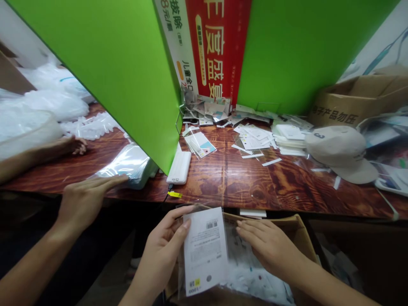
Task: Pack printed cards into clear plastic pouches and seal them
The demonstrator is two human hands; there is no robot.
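Observation:
My left hand (170, 233) pinches a white printed card in a clear plastic sleeve (206, 255), thumb on its front near the upper left corner. Small print, a barcode and a yellow mark show on the card. To its right, my right hand (266, 242) has its fingers stretched out, the tips just off the card's right side. Whether they touch the sleeve's clear film I cannot tell. Below both hands is an open cardboard box (298, 223) with several packed sleeves (255, 280) in it, partly hidden by the card and my right hand.
On the wooden table (210, 178) lie loose cards (253, 138), a sleeved card (200, 144), a white power bank (179, 167) and a cap (339, 148). Green partitions (127, 76) rise behind. At left, a co-worker's hand (86, 197) touches stacked clear bags (127, 163); another person's hand (75, 144) rests beyond.

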